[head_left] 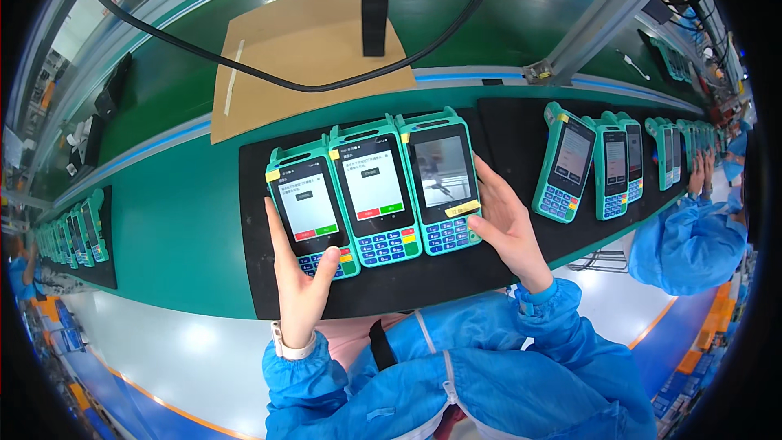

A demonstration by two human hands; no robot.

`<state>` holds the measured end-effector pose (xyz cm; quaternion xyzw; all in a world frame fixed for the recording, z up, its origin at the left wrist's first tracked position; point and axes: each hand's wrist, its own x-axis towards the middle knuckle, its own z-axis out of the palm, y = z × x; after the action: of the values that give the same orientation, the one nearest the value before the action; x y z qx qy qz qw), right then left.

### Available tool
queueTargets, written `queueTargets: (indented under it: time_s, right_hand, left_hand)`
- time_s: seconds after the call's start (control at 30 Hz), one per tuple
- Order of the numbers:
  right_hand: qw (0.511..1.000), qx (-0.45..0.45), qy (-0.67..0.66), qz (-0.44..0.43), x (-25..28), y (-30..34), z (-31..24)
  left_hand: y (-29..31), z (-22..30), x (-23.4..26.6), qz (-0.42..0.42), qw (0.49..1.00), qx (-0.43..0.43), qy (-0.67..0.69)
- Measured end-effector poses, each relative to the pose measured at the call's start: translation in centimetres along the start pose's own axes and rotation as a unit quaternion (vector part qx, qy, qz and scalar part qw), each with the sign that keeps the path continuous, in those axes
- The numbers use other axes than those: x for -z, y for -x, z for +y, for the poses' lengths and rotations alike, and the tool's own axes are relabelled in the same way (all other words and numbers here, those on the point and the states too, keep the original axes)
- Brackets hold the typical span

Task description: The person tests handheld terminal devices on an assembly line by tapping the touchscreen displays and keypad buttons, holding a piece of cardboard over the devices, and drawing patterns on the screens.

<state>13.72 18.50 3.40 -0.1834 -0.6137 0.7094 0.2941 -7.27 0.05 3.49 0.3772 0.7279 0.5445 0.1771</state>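
Three teal handheld payment terminals lie side by side on a black mat (261, 277) on the green belt. My left hand (300, 281) rests at the lower edge of the left terminal (311, 208), thumb on its keypad. My right hand (507, 224) lies flat against the right side of the right terminal (440, 183), thumb near its keypad. The middle terminal (376, 191) sits between them, untouched. The left and middle screens are lit white with buttons; the right screen shows a greyish picture.
More teal terminals (611, 165) lie on a black mat to the right, where a person in a blue coat (688, 240) reaches to them. Another row of terminals (77, 236) sits far left. A cardboard sheet (309, 49) and a black cable (244, 69) lie behind.
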Motion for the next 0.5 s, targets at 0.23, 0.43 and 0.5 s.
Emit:
queueTargets:
  time_s: [0.23, 0.43, 0.5]
  right_hand:
    - [0.976, 0.007, 0.216, -0.027, -0.6, 0.5, -0.5]
    - [0.967, -0.003, 0.254, -0.006, -0.8, 0.3, 0.2]
    - [0.974, -0.005, 0.228, 0.0, -0.9, 0.4, 0.3]
  left_hand:
    - [0.1, 0.0, -0.1, -0.006, 1.0, -0.001, 0.011]
    - [0.6, 0.2, -0.1, 0.009, 0.999, -0.009, -0.034]
    - [1.4, 0.7, -0.2, 0.02, 0.997, 0.006, -0.077]
